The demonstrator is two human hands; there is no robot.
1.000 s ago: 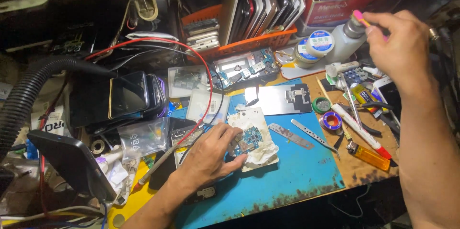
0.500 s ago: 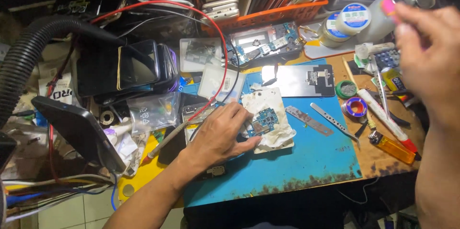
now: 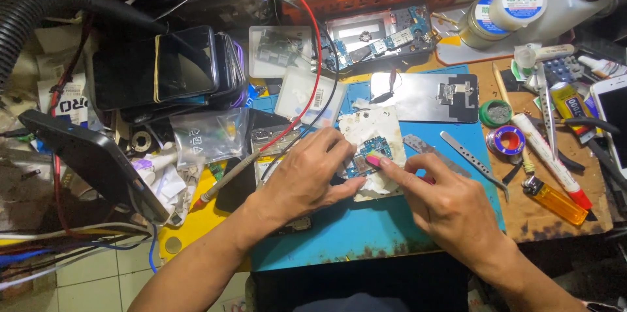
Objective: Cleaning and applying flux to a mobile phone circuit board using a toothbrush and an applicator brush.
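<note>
Both hands meet over a small blue circuit board that lies on a stained white cloth on the blue mat in the middle of the desk. The left hand rests on the board's left edge, its fingers curled together and pinning the board down. The right hand comes in from the right, its fingers pinched on a small pink-tipped tool whose tip touches the board. Tweezers lie on the mat just right of the hands, with a solder spool, a yellow lighter and a white pen beyond them. A red wire loops across the clutter behind the cloth.
</note>
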